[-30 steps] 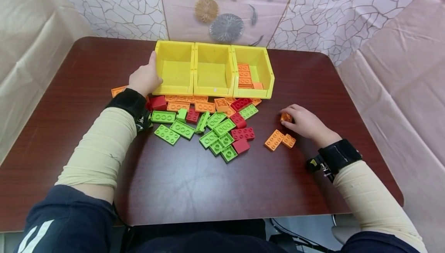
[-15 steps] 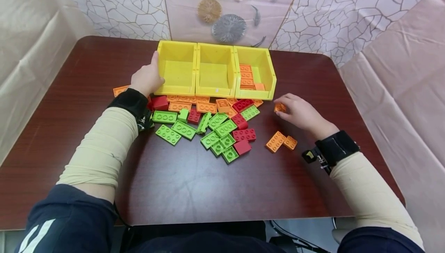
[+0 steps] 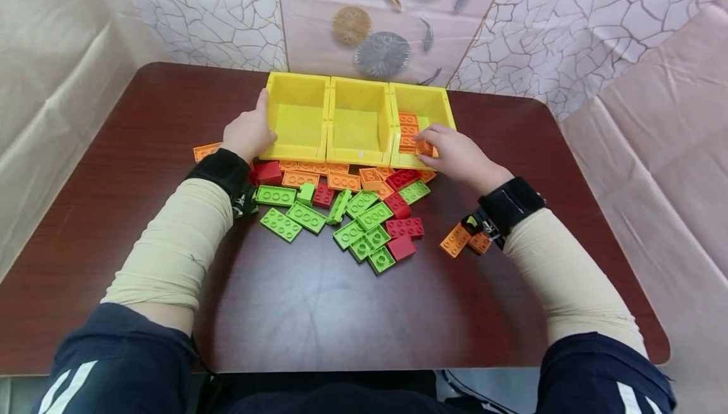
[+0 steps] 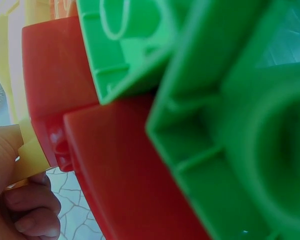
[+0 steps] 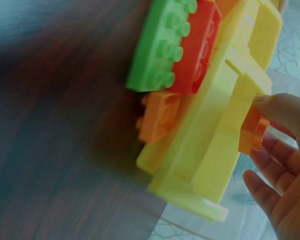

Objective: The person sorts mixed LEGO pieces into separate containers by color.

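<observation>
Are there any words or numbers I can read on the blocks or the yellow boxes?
None can be read.
The yellow bins are plain; the middle one has only a tiny pale speck, too small to tell.
The bricks show only studs.
The orange brick held in the right hand bears no writing.
White stripes on the dark trousers are not letters.

Dark wood table point(image 3: 318, 313), crackle-pattern wall point(image 3: 569, 16), beige drapes point(image 3: 51, 73)

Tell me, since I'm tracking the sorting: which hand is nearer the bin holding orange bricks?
Right. The right hand reaches over that right bin, pinching an orange brick; the left hand grips the left bin.
</observation>
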`<state>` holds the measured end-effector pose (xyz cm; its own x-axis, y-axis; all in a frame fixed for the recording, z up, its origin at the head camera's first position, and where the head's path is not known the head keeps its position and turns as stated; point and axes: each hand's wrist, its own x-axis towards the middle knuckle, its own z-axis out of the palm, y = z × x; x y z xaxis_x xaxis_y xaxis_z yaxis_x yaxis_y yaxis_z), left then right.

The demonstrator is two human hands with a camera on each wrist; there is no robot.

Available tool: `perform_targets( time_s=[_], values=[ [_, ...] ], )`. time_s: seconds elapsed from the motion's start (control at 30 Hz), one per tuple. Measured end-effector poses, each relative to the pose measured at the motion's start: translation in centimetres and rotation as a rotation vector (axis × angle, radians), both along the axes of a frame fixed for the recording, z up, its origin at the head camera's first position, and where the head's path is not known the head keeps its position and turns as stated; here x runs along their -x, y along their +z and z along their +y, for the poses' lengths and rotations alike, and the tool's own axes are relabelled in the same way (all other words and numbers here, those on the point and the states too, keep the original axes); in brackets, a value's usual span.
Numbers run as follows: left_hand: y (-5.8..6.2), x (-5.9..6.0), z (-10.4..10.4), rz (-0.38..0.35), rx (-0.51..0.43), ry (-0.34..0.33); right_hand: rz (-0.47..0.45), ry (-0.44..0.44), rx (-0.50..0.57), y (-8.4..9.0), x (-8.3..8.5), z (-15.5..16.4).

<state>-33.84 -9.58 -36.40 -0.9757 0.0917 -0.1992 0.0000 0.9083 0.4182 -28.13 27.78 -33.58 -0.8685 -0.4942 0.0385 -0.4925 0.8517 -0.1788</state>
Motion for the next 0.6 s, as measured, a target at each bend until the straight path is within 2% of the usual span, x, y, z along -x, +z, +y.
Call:
perform_targets(
  time_s=[0.13,0.4,0.6],
  values=[
    [-0.2,0.1,0.0,-0.002,0.001,0.005,-0.042,-0.031,0.039,-0.3,1.5,-0.9],
    [-0.5,-0.1,0.2,-0.002,0.014,0.017,-0.109,-0.049,0.091,-1.5,3.2,-1.4],
    [-0.4,0.1,0.0,0.018,0.01,0.02,-0.219,-0.085,0.146,-1.7,4.2,-1.6]
  ],
)
